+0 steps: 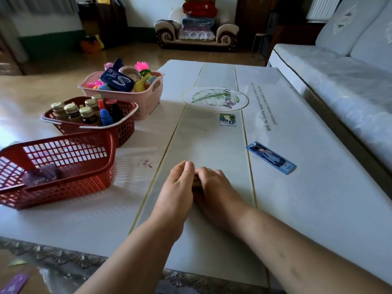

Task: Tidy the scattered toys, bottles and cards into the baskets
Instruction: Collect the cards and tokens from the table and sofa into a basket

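My left hand (178, 187) and my right hand (214, 187) meet on the white table (307, 187) near its front middle, fingers curled around a small tan item (196, 181) that is mostly hidden between them. A long blue card (271, 157) lies flat to the right of my hands. Farther back, below the leaf print, lies a small picture card (227, 119). To the left, the near red basket (70, 187) holds purple cards (40, 177). Behind it a second red basket (123, 130) holds bottles (72, 110). The pink basket (152, 100) is full of toys.
A pale sofa (339, 81) runs close along the table's right side. The three baskets line the table's left part. Pink crumbs (146, 163) mark the table beside the near basket. A patterned rug (63, 259) lies below the front edge.
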Tool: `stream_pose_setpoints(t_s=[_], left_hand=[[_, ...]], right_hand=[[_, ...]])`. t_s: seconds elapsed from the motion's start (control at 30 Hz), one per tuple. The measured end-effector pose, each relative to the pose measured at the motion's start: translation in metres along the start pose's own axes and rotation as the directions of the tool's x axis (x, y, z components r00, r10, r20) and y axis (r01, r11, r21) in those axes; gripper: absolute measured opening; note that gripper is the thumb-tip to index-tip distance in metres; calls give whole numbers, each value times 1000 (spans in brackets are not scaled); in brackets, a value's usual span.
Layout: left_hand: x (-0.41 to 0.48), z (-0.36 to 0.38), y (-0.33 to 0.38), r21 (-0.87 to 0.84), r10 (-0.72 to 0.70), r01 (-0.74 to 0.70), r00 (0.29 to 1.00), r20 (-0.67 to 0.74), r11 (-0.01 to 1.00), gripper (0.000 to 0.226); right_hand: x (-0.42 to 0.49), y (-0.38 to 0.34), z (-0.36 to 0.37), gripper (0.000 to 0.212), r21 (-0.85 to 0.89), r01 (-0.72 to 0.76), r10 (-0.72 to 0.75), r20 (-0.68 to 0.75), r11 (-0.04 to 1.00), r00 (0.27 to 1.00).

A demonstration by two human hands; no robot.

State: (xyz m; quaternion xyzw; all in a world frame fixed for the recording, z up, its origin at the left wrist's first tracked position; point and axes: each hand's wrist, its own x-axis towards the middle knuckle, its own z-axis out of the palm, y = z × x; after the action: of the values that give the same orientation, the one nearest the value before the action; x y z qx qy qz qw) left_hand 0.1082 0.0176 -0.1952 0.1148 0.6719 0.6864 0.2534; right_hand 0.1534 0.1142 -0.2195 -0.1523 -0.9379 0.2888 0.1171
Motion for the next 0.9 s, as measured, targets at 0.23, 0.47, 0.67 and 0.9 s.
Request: stream_pose_setpoints(t_s=[0.23,0.47,0.67,0.9], left_hand=[[12,-18,30,-565,-228,332,941,249,755,54],[36,-37,52,-736,-370,308,925,84,603,36],[36,-56,57,-709,-405,310,914,37,634,43],[32,-78,57,-700,-360,283,932,41,655,35]], right_hand=[[21,-31,-27,36,268,70,-76,11,961,997],[100,33,-54,62,-73,-117,111,-76,990,991],[170,89,-46,84,-423,-356,403,25,833,915],[121,33,-26,47,-407,-98,145,87,908,986]])
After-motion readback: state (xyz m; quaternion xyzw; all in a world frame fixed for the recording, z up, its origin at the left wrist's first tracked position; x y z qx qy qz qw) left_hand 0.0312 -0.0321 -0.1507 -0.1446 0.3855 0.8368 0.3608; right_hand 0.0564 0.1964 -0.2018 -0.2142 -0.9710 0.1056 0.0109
